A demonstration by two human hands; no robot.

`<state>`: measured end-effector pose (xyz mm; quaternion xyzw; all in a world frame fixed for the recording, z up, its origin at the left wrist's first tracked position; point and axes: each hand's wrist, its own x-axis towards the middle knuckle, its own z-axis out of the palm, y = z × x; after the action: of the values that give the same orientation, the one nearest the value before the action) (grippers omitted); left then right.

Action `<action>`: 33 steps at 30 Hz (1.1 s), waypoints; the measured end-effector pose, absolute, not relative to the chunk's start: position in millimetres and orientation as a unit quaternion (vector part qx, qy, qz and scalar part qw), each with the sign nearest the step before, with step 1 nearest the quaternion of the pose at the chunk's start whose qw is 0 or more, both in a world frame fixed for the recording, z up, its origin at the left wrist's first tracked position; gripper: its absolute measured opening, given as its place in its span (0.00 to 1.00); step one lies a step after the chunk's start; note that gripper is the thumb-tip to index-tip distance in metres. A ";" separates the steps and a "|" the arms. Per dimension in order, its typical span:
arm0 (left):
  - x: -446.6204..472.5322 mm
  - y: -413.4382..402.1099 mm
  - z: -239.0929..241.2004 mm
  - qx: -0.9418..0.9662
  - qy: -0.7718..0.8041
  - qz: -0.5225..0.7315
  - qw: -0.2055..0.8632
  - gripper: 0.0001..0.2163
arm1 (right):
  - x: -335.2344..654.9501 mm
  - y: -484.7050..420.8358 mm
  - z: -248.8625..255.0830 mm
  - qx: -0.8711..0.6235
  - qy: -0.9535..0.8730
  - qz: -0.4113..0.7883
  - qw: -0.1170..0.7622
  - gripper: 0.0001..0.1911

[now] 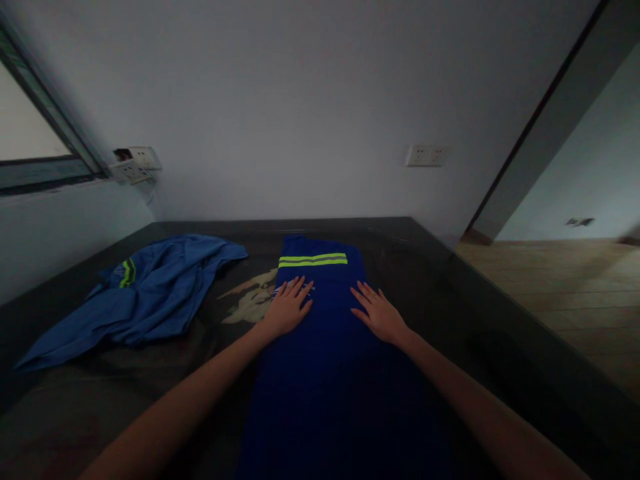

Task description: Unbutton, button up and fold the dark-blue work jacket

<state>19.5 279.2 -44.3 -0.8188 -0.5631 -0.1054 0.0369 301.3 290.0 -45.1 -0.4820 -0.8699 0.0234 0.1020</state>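
Note:
A dark blue garment [330, 347] with two yellow-green reflective stripes near its far end lies folded into a long strip down the middle of a dark table [430, 267]. My left hand [287, 308] rests flat on the garment's left edge, fingers stretched out. My right hand [379, 312] lies flat on its right side, fingers spread. Both hands hold nothing and sit just below the stripes.
A second blue garment [145, 293] with a yellow-green stripe lies crumpled on the table's left part. A pale printed shape [250, 300] shows on the table beside my left hand. Wall sockets [427, 155] are behind; wooden floor [565, 293] lies right of the table edge.

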 end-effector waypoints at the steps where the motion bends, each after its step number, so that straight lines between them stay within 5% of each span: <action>1: 20.3 278.5 -43.8 -0.817 -0.566 -0.107 0.037 0.24 | 302.0 290.5 -45.5 -0.482 -0.870 0.025 0.102 0.33; 8: 18.4 276.0 -35.8 -0.800 -0.567 -0.194 -0.011 0.19 | 301.4 289.6 -45.4 -0.483 -0.865 0.056 0.125 0.30; 14: -26.0 304.8 -27.6 -0.701 -0.654 -0.274 -0.075 0.18 | 308.5 315.0 -24.4 -0.579 -0.773 0.111 0.236 0.19; 20: -42.3 317.8 -29.0 -0.705 -0.662 -0.235 -0.095 0.18 | 300.8 347.5 -20.4 -0.620 -0.747 0.122 0.207 0.26; 33: -25.0 336.8 -40.7 -0.692 -0.691 -0.209 -0.015 0.20 | 278.4 384.4 -35.1 -0.628 -0.748 0.097 0.188 0.22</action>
<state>-25.0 336.8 -40.7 -0.6924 -0.6905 -0.2086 -0.0153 278.4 384.4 -35.1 -0.6285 -0.7485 0.0970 0.1881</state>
